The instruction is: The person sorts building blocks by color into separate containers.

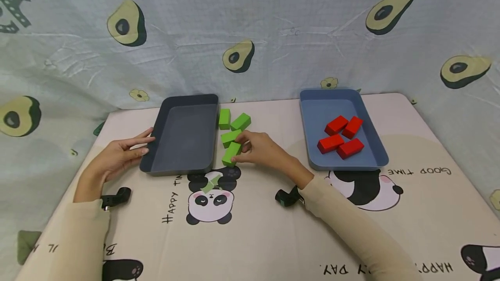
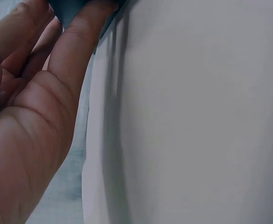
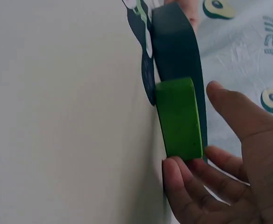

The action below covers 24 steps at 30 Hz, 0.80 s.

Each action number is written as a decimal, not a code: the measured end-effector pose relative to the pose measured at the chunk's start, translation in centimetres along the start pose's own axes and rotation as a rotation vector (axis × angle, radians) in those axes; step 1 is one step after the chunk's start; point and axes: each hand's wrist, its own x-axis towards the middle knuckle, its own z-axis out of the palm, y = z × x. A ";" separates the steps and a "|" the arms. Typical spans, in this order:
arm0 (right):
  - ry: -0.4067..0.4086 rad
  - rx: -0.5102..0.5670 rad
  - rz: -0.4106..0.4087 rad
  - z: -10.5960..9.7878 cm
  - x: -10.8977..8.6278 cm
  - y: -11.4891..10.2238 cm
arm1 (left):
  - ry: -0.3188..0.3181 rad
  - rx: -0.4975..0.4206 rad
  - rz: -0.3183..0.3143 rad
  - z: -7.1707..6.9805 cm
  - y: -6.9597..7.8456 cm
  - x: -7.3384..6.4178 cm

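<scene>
The left hand point(image 1: 121, 155) rests with its extended fingertips and thumb against the left side of the dark grey tray point(image 1: 146, 166); the left wrist view shows the thumb point(image 2: 75, 51) touching its wall. Beside the tray's right side lie several green blocks. My right hand point(image 1: 259, 148) is at the nearest green block point(image 1: 231, 155). In the right wrist view, fingertips touch one end of that green block point(image 3: 181, 121), while the thumb point(image 3: 227, 102) stands apart from it. Another green block point(image 1: 229, 138) is just beyond, partly behind the right fingers.
A blue tray point(image 1: 318, 103) at the right holds several red blocks point(image 1: 350, 148). Two more green blocks, one upright-looking point(image 1: 224, 118) and one angled point(image 1: 241, 121), lie farther back. A panda-print cloth point(image 1: 250, 229) covers the table; an avocado-print curtain point(image 1: 187, 64) hangs behind.
</scene>
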 end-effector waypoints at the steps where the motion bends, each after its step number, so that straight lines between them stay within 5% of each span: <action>1: 0.009 0.005 0.016 0.2 -0.1 -0.2 | 0.000 -0.012 -0.002 0.0 0.0 0.0; 7: 0.042 -0.080 0.039 1.0 0.0 -0.8 | 0.003 -0.075 -0.010 0.0 -0.1 0.0; 12: -0.055 -0.152 -0.047 0.1 0.1 -0.4 | -0.001 -0.070 -0.016 0.3 0.1 0.2; 19: -0.298 0.059 -0.123 -1.3 0.4 1.7 | -0.007 -0.094 -0.010 0.2 -0.2 0.3; 24: -0.328 0.101 -0.145 -1.4 0.8 2.5 | -0.012 -0.117 -0.007 0.2 -0.3 0.3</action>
